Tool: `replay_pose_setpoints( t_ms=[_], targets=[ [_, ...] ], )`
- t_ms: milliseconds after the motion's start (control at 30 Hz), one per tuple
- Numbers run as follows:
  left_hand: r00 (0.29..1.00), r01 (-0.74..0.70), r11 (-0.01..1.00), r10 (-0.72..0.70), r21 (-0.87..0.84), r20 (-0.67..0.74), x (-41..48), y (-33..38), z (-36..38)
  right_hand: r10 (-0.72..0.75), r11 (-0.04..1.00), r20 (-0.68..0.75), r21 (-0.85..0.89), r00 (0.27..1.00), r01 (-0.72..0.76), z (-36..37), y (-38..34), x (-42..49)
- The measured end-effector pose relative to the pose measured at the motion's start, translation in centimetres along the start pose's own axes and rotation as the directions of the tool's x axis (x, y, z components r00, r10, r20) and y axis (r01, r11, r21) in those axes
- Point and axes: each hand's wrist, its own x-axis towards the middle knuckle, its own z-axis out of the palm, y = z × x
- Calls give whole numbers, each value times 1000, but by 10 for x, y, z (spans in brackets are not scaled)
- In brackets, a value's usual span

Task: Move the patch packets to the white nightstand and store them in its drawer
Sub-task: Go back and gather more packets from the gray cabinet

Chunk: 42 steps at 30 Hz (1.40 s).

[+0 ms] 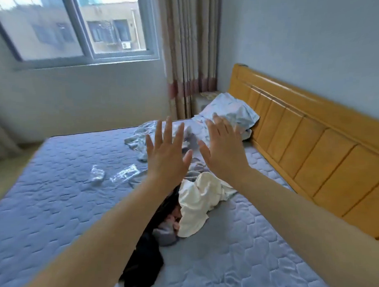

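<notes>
Both empty, fingers spread wide, the left hand and right hand hover over the bed; the patch packets lie untouched at left. Pickup appears next, a reach down-left, then the white nightstand.

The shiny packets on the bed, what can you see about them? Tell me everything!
The two patch packets look small and flat, wrapped in clear glossy plastic that catches the light. They lie side by side but apart on the blue quilted mattress, left of the heap of clothes. Nothing holds them. Any print is too blurred to read.
</notes>
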Motion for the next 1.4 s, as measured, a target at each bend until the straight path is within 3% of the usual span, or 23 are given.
replay_pose_setpoints(
  t_ms=[267,500,733,933,1133,1400],
  targets=[
    [961,258,958,-241,122,-134,-37,-134,-45,-208,968,3,141,978,206,31,-137,42],
    [914,384,907,-347,171,-209,-110,-273,-96,-360,914,2,202,933,352,60,-292,36],
    [910,395,886,-342,243,-234,-192,-449,-165,-401,899,-5,188,916,395,94,-486,13],
    [896,439,857,-393,270,-206,-261,-592,-224,-400,873,-11,299,916,385,115,-655,5],
    [873,483,841,-440,246,-208,-285,-694,-251,-456,851,25,304,889,428,136,-767,8],
    [873,487,824,-454,288,-178,-288,-833,-251,-494,819,-33,319,869,478,200,-890,45]
  ],
)
